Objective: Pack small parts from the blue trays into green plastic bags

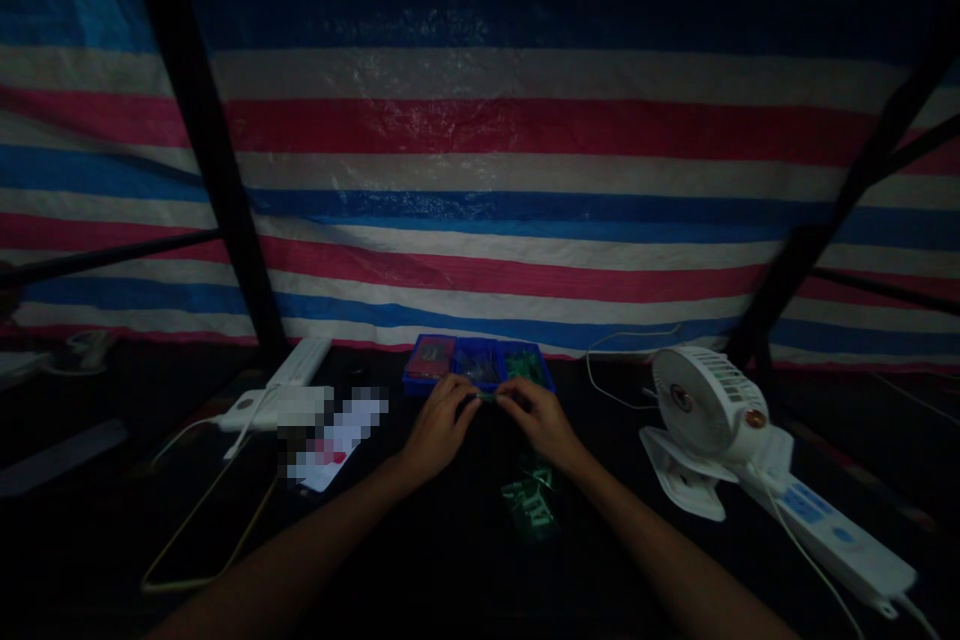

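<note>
My left hand (pixel 444 420) and my right hand (pixel 541 418) meet over the dark table, fingertips close together. Pinched between them is a small greenish piece (pixel 487 398), too small and dim to name. Just behind the hands sits a blue divided tray (pixel 409 383). Its left compartment has a reddish flat item (pixel 432 357), the middle one small clear or dark pieces (pixel 476 363), and the right one green pieces (pixel 525 363). Nearer to me, beside my right forearm, lie green plastic packets (pixel 534 510) with pale marks.
A white clip fan (pixel 701 405) and a white power strip (pixel 840 535) stand at right. At left are a phone (pixel 214 520), a white adapter (pixel 251 408) with cables, and a partly blurred card (pixel 326 465). Dark metal poles (pixel 202 130) rise before a striped tarp (pixel 510 125).
</note>
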`<action>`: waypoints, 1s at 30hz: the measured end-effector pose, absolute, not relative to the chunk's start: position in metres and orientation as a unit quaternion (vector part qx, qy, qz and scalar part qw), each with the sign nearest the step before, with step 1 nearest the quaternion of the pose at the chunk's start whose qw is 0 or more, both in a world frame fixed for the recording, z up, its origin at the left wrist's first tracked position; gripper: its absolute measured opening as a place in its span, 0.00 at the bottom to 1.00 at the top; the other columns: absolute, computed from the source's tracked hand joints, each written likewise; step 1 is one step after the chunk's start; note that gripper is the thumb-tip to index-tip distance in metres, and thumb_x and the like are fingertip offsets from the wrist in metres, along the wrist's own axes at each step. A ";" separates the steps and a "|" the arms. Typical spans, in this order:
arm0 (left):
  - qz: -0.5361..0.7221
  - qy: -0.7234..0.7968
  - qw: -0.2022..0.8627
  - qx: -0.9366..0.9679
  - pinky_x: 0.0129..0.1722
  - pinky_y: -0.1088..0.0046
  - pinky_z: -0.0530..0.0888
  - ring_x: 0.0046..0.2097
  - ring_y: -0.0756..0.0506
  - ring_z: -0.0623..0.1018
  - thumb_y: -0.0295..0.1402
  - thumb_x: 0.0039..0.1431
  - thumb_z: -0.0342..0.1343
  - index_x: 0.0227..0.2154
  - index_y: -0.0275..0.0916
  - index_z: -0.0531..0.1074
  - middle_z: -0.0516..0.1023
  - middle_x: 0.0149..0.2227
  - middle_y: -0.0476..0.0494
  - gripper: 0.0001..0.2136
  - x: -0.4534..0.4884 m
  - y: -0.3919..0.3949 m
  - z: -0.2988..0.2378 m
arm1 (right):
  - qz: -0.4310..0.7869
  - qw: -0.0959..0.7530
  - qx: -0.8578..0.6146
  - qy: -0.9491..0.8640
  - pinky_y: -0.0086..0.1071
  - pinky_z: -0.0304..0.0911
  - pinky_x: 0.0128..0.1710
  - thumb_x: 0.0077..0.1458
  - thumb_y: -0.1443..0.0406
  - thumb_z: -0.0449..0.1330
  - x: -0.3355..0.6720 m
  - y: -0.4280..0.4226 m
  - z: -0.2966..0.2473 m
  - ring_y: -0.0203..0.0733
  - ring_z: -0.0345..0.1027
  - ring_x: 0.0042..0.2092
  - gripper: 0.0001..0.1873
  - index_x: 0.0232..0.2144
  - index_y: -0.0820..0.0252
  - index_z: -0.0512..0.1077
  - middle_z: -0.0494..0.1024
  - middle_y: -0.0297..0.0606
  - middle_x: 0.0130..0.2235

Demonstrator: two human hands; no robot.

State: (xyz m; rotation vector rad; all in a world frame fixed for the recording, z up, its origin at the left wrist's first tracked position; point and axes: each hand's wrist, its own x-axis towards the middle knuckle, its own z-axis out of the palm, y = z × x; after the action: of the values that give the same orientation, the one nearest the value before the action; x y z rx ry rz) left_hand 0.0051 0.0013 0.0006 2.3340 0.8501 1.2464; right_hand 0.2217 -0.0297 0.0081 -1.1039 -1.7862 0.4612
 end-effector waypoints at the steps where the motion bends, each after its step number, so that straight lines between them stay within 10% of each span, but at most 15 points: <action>1: 0.437 0.304 0.179 0.827 0.54 0.60 0.73 0.50 0.42 0.75 0.34 0.72 0.50 0.44 0.41 0.76 0.75 0.45 0.41 0.10 0.005 0.001 0.001 | 0.175 0.478 -0.450 -0.734 0.36 0.65 0.43 0.66 0.58 0.60 0.222 -0.029 0.008 0.44 0.71 0.40 0.09 0.40 0.55 0.78 0.79 0.37 0.38; 30: 0.426 0.304 0.201 0.828 0.49 0.65 0.73 0.46 0.43 0.76 0.37 0.75 0.45 0.40 0.41 0.75 0.76 0.42 0.42 0.14 0.006 -0.001 0.005 | 0.208 0.455 -0.472 -0.725 0.31 0.59 0.34 0.65 0.56 0.60 0.219 -0.032 0.007 0.39 0.65 0.33 0.11 0.35 0.57 0.73 0.72 0.32 0.31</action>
State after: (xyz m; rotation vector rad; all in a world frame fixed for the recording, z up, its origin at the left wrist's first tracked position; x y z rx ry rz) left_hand 0.0062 -0.0014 0.0048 2.3144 0.8480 1.1895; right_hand 0.2189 -0.0319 0.0071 -1.1652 -1.7892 0.5133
